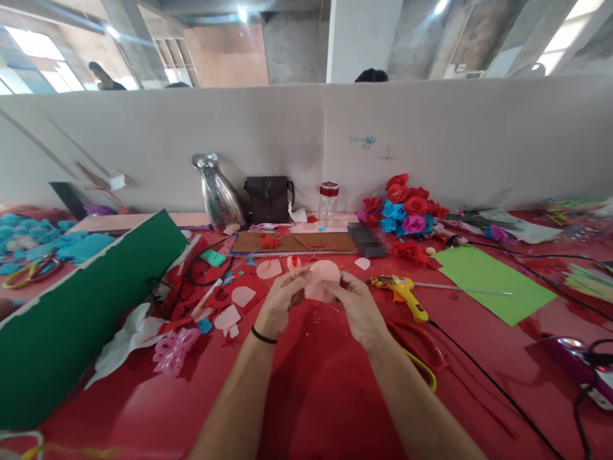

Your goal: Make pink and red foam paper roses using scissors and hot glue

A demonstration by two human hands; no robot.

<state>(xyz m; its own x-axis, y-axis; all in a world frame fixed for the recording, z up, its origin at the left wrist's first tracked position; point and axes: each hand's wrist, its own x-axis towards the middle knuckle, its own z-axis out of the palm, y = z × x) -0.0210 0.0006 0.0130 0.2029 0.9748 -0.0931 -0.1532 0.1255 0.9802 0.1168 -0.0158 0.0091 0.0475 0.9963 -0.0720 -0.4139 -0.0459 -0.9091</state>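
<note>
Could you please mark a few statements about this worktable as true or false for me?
1. A dark band circles the left hand's wrist. True.
2. The light green sheet lies to the right of the yellow glue gun. True.
3. The right hand grips the glue gun. False: the glue gun lies on the red table, and the right hand holds a pink paper piece.
4. The clear jar has a blue lid. False: its lid is red.
5. The dark bag stands between the silver jug and the jar. True.
</note>
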